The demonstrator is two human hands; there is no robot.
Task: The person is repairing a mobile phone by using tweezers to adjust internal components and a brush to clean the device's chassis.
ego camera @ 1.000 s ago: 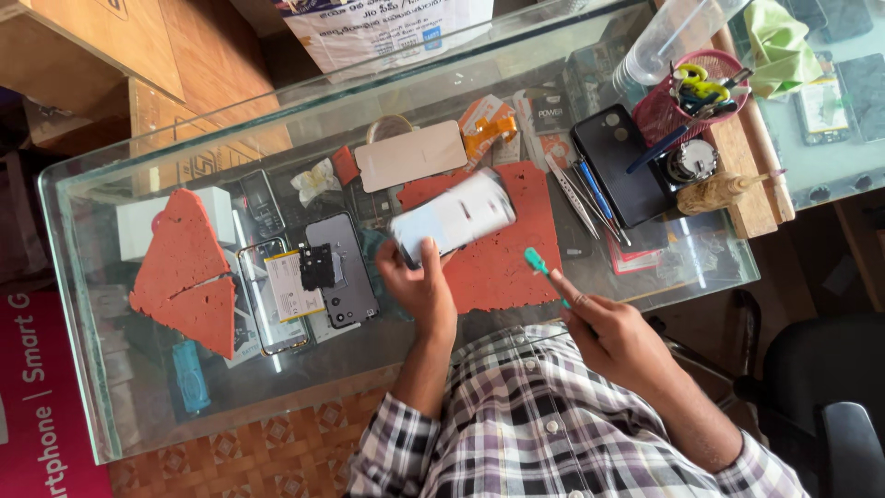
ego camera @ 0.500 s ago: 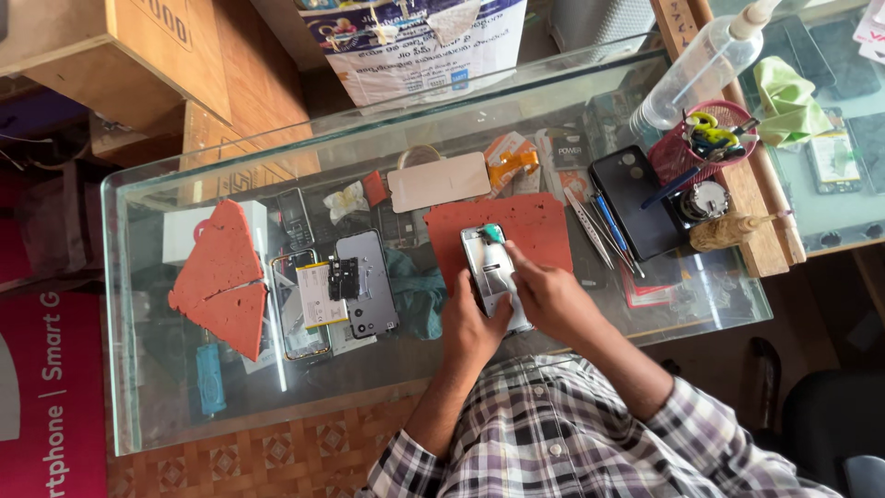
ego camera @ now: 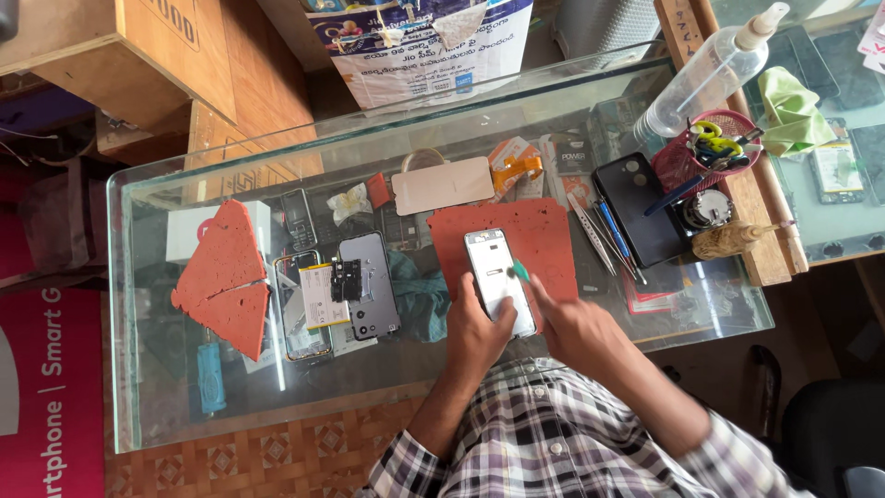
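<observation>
Head view looks down on a glass-topped counter (ego camera: 166, 387). Near the middle of its near edge, the left hand (ego camera: 475, 337) grips a white slab-shaped phone (ego camera: 499, 281) by its lower end, fingers curled around the sides. The phone lies lengthwise on a red-brown rubber work mat (ego camera: 544, 235), its top pointing toward the far edge. The right hand (ego camera: 576, 327) pinches a small green-tipped tool (ego camera: 520, 271), fingers closed on it, with the tip touching the phone's right side. Half a second ago both hands were bunched over the phone; now the right hand has slid off to the right and more of the phone's face shows. Toward the left edge lie an opened dark phone with exposed battery (ego camera: 318, 300) and two triangular red-brown mat pieces (ego camera: 226, 277). At the right edge stands a pink mesh tool cup (ego camera: 705, 157).
</observation>
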